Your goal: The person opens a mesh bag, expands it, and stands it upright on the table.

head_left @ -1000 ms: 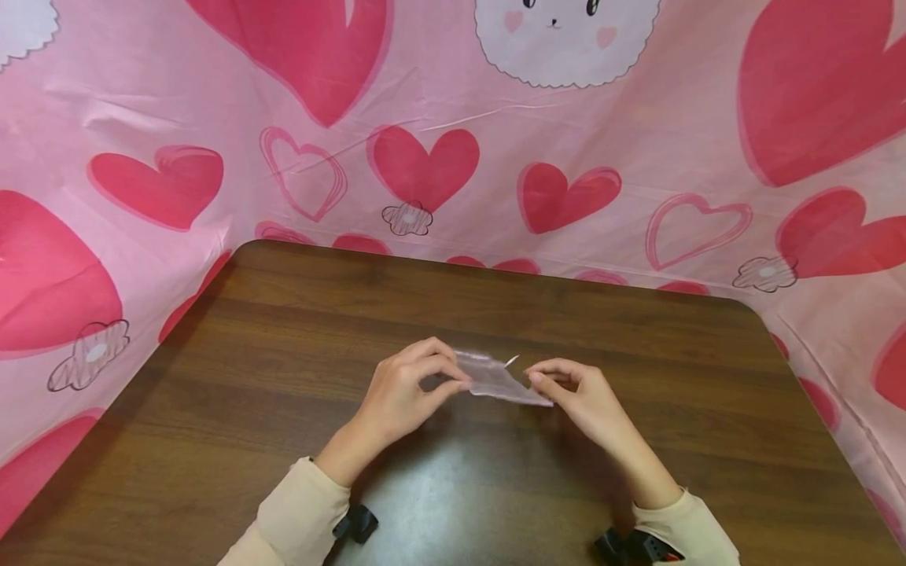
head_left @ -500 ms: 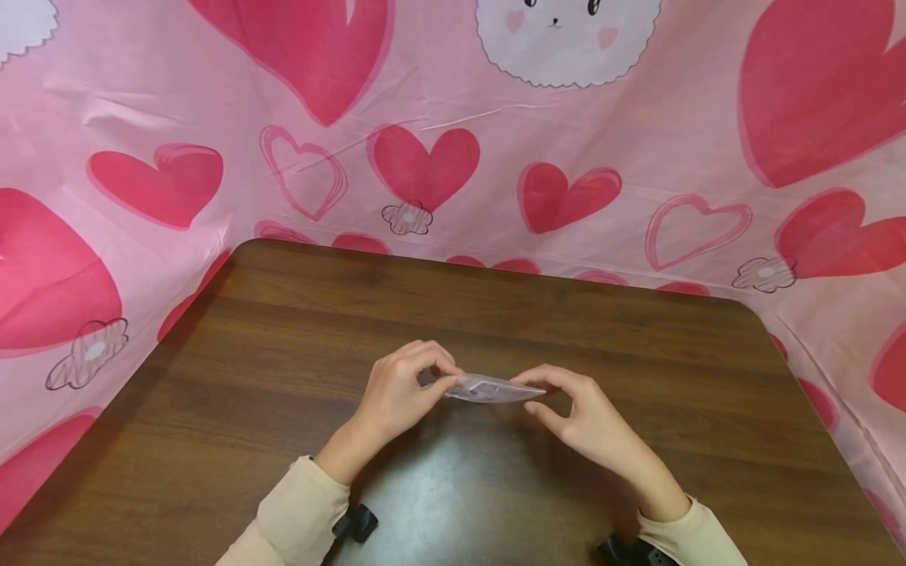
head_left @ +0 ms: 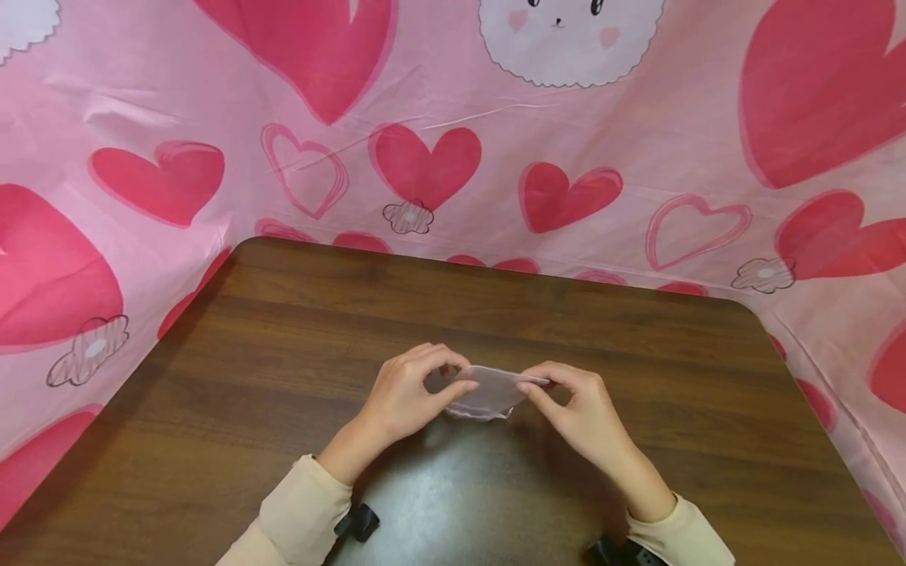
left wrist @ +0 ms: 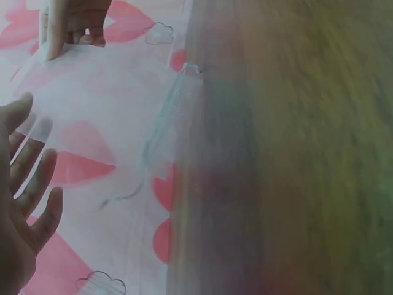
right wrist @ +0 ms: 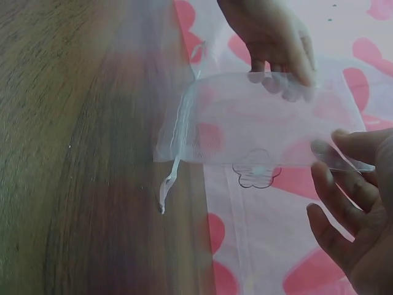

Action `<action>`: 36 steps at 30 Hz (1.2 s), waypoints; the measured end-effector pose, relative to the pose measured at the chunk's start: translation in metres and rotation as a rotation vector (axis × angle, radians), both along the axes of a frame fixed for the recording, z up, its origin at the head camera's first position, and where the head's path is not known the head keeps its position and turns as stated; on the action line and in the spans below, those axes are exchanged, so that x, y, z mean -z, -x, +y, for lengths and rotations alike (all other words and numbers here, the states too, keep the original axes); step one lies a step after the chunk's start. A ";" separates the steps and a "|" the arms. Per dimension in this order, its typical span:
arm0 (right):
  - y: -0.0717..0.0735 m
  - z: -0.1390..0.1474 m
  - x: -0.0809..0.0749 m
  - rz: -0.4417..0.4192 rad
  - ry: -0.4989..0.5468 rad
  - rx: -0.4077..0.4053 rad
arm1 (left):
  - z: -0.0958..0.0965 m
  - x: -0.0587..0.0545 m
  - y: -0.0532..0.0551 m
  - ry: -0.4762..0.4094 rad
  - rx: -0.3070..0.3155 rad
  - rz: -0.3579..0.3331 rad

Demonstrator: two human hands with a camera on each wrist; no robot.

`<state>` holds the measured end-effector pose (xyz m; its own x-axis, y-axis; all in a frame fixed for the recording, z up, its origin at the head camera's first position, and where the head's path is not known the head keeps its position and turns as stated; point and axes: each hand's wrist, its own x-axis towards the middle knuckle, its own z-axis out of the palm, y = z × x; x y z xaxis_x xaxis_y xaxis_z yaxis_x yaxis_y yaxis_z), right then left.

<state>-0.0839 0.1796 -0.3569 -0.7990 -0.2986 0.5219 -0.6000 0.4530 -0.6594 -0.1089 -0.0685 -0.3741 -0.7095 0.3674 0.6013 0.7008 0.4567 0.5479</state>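
Note:
A sheer white drawstring pouch (head_left: 493, 387) is stretched between my two hands above the table. My left hand (head_left: 405, 391) pinches its left edge between thumb and fingers, and several fingertips show through the mesh in the right wrist view. At the opposite edge, my right hand (head_left: 582, 402) pinches a corner, thumb on the near side. The gathered end of the pouch (right wrist: 273, 120) hangs lower, toward me. From that end a thin white drawstring (right wrist: 167, 187) trails out on both sides, its loose end (left wrist: 126, 196) dangling in the left wrist view. The pouch looks flat.
A dark brown wooden table (head_left: 318, 314) with rounded corners lies under the hands. Pink cloth (head_left: 439, 71) printed with hearts rises behind and at both sides. Black straps with small devices (head_left: 359, 522) sit at both wrists, by the beige sleeves (head_left: 300, 507).
The pouch has been turned, so its drawstring end now hangs down toward me and its face shows. My right hand has gone from loosely around the pouch's edge to pinching its corner.

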 end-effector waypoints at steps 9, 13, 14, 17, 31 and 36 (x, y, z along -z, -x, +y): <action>-0.002 -0.005 -0.001 0.003 0.003 -0.007 | 0.003 -0.003 0.000 -0.062 0.043 0.051; -0.002 -0.007 0.000 0.005 0.008 0.020 | 0.002 -0.004 0.000 -0.089 0.049 0.027; -0.002 -0.007 0.000 0.010 0.011 0.030 | 0.002 -0.004 0.000 -0.092 0.052 0.020; -0.001 -0.007 0.001 0.035 0.032 0.067 | 0.001 -0.005 -0.002 -0.079 0.046 -0.019; -0.004 -0.017 -0.001 0.035 0.102 0.076 | 0.011 -0.011 -0.009 0.017 -0.026 -0.024; -0.005 -0.019 0.001 0.022 0.103 0.073 | 0.013 -0.012 -0.010 -0.026 -0.020 -0.032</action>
<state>-0.0788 0.1602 -0.3578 -0.8046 -0.1841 0.5645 -0.5828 0.4267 -0.6915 -0.0993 -0.0556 -0.3623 -0.7359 0.3375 0.5869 0.6733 0.4561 0.5820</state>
